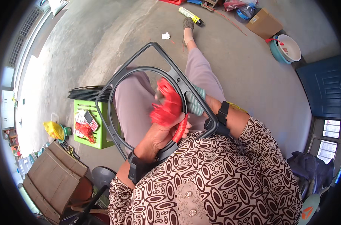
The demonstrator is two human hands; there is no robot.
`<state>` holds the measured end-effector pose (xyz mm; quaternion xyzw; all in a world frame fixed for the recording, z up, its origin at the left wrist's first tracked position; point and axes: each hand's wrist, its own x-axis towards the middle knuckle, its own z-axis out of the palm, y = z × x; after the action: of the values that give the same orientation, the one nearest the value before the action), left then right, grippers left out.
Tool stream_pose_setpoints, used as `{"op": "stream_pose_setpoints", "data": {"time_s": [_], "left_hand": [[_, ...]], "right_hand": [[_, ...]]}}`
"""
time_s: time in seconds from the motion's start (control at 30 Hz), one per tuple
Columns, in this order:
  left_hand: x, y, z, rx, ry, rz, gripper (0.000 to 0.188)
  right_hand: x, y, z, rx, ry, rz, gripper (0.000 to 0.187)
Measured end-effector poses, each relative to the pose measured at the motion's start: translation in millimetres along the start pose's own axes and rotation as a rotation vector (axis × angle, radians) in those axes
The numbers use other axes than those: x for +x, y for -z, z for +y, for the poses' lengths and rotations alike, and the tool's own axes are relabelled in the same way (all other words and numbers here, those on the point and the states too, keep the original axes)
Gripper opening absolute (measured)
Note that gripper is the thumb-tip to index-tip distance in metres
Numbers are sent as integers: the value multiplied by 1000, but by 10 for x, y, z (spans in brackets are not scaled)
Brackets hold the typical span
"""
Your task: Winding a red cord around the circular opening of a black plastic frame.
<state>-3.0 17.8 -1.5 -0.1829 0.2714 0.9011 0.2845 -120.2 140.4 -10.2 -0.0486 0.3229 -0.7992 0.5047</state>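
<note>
Our left hand (pixel 164 133) clasps the black frame (pixel 174 73) at its red-wrapped stretch (pixel 182 129), three o'clock, axis one-to-seven; our right hand (pixel 194 100), farther, at one o'clock, has an unclear grip behind red cord (pixel 167 110).

Motion blur smears the red cord (pixel 165 115), and the right hand (pixel 195 100) is partly hidden behind the black frame (pixel 174 73), its fingers too blurred and covered to tell apart. The left hand (pixel 163 135) and its wrist hide a stretch of the frame's lower side, while the bottom edge cuts off the patterned shirt (pixel 230 176). The top edge trims 1 red crate (pixel 172 1), and the phone's (pixel 91 120) keys are too small to tell.
</note>
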Motion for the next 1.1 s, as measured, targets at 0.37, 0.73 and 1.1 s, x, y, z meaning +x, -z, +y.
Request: {"op": "stream_pose_setpoints", "data": {"time_s": [0.37,0.73,1.1], "left_hand": [[34,-17,-34,206,-237,143,28],[56,133,-28,309,-402,242,27],[17,-40,86,318,-409,175,21]], "right_hand": [[-229,38,-240,-230,-74,30,51],[-168,-106,-346,-1065,-219,352,40],[-252,-20,-234,-913,-64,339,35]]}}
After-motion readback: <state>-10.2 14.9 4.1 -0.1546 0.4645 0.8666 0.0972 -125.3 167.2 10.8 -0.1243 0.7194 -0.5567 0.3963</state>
